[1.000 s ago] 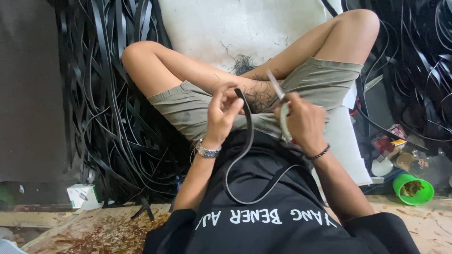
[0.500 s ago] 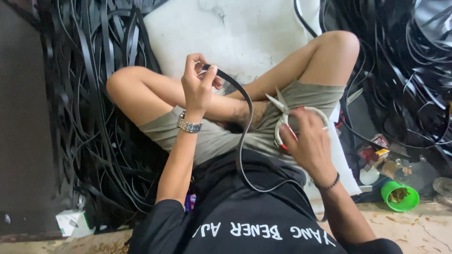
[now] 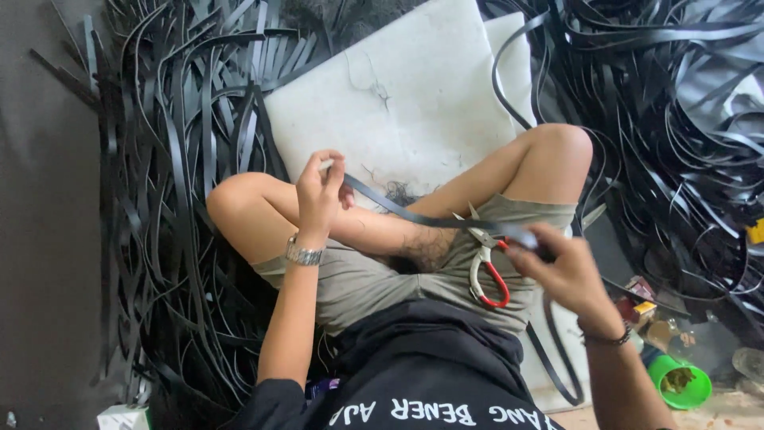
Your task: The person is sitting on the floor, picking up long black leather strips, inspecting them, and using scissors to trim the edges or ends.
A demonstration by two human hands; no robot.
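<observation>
My right hand (image 3: pixel 567 269) was closed on one end of a black rubber strip (image 3: pixel 414 213), with red-handled scissors (image 3: pixel 485 267) lying on my lap just at its 9 o'clock. Strip ran taut toward 10 o'clock to my left hand (image 3: pixel 318 195), fingers pinched on the other end. Beyond: white cushion (image 3: pixel 414 95), heaps of black strips (image 3: pixel 183 135) at 9 and 2 o'clock.

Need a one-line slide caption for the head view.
Left hand and right hand stretch a black rubber strip above red-handled scissors in the lap.
</observation>
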